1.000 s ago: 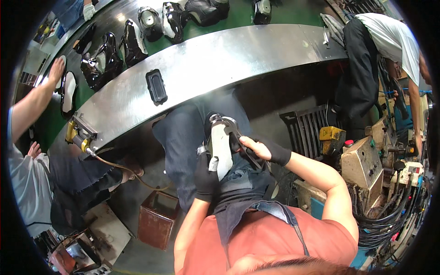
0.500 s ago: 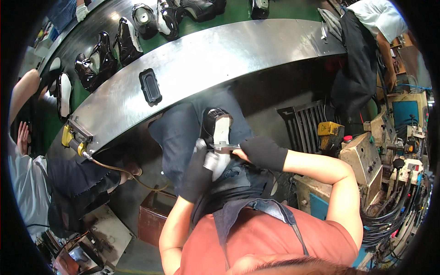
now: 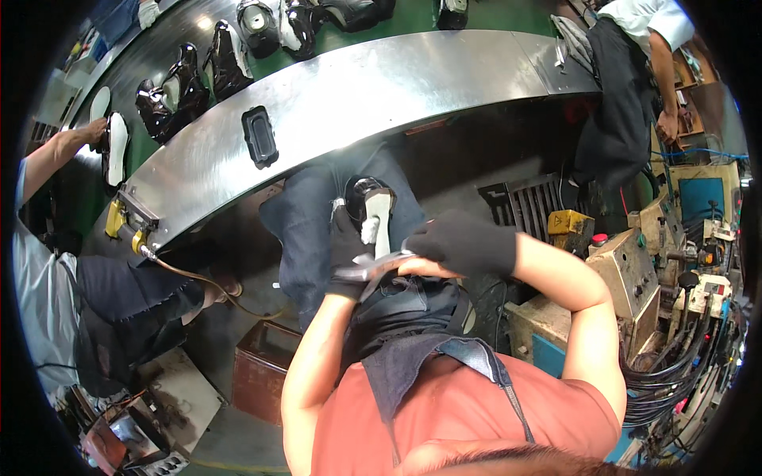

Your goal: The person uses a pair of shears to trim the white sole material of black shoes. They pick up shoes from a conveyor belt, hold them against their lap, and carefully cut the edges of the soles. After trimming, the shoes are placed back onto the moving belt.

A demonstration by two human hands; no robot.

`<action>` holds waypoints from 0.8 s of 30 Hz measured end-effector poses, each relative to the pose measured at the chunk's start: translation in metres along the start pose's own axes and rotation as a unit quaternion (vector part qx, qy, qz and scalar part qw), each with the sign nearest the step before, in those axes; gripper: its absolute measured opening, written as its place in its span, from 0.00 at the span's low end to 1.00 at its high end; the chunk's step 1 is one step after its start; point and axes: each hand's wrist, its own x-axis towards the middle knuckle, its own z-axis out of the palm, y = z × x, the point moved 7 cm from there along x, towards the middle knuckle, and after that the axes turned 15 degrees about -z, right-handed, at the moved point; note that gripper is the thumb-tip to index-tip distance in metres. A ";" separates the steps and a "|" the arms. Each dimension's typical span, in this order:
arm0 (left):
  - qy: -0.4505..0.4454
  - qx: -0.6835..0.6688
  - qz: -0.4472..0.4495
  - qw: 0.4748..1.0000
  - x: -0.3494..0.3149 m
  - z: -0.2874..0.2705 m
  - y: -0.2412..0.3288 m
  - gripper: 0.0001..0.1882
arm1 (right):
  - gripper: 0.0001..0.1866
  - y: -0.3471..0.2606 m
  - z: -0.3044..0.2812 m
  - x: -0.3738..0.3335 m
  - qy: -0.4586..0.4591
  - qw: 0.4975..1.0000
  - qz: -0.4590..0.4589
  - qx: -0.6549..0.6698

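Note:
A glossy black shoe [image 3: 381, 210] with a pale, bare sole facing up rests on my lap, its toe pointing away from me. My left hand [image 3: 347, 247], in a dark fingerless glove with whitish wrapping on a finger, is closed on the shoe's left side. In my gloved right hand [image 3: 444, 247] is a silver, pincers-like metal tool [image 3: 384, 262]. The tool reaches left across the near end of the shoe, close to my left wrist. Motion blurs its tip, so contact with the shoe cannot be made out.
A curved metal bench [image 3: 357, 87] lies ahead, with a black tray [image 3: 259, 136] on it. Several black shoes [image 3: 230, 59] stand on the green belt beyond. A yellow-handled air tool [image 3: 119, 222] hangs at left. Machinery [image 3: 635, 270] stands at right. Co-workers are on both sides.
My right hand and the tool have drawn nearer to my body, and the tool now tilts. My left hand has shifted up along the shoe. At left, a co-worker's hand has reached a shoe.

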 end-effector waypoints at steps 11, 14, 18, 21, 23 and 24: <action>-0.180 -0.392 -0.249 0.867 -0.085 0.019 -0.097 0.27 | 0.20 0.071 0.132 -0.064 0.080 0.947 0.190 0.246; -0.082 -0.292 -0.128 0.944 -0.076 0.022 -0.092 0.28 | 0.20 0.068 0.121 -0.066 0.027 0.945 0.200 0.256; -0.142 -0.359 -0.176 0.906 -0.075 0.029 -0.095 0.28 | 0.20 0.055 0.107 -0.074 -0.045 0.949 0.179 0.257; -0.102 -0.225 -0.121 0.962 -0.067 0.024 -0.077 0.29 | 0.21 0.051 0.109 -0.073 -0.078 0.944 0.167 0.273; -0.059 -0.127 -0.091 0.986 -0.066 0.019 -0.072 0.29 | 0.22 0.048 0.106 -0.065 -0.125 0.946 0.162 0.253; -0.047 -0.107 -0.088 0.989 -0.065 0.017 -0.066 0.30 | 0.23 0.045 0.100 -0.060 -0.141 0.951 0.156 0.228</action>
